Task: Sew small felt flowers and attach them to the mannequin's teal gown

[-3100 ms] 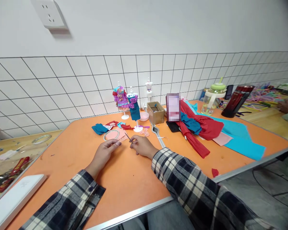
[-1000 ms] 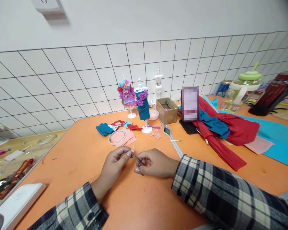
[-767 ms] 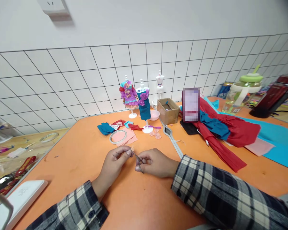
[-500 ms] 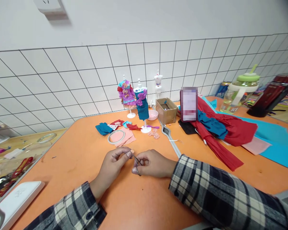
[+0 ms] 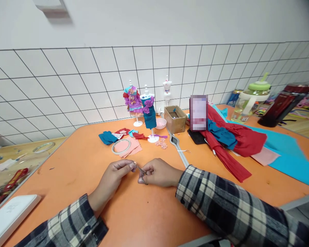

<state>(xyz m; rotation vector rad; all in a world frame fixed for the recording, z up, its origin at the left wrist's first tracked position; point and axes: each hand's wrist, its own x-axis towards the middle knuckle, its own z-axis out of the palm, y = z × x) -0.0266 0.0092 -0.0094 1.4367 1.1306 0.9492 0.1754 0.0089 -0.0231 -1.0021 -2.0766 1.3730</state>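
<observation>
Close to the middle of the orange table, my left hand [image 5: 117, 175] pinches a small peach paper piece [image 5: 135, 163] between thumb and fingertips. My fingers hide most of that piece. Just to the right, my right hand [image 5: 161, 172] is closed around small scissors [image 5: 141, 169], whose tips point left and reach the peach piece. Whether the blades are apart is too small to tell. Beyond both hands lie peach paper petals [image 5: 161, 143], pink paper sheets [image 5: 134, 147] and a ring of tape [image 5: 121, 146].
Dressed mini mannequins [image 5: 149, 113] stand behind, near a pink bowl [image 5: 161, 123] and a cardboard box [image 5: 175, 124]. A phone [image 5: 198, 113] leans before red crepe paper [image 5: 254, 139]. Farther right are a green-lidded bottle [image 5: 254, 101] and a dark red flask [image 5: 283, 106]. A white device [image 5: 14, 218] lies front left.
The whole view has shifted slightly, so the table things appear farther left. Both hands keep nearly the same pose, with the scissors tips still at the peach piece.
</observation>
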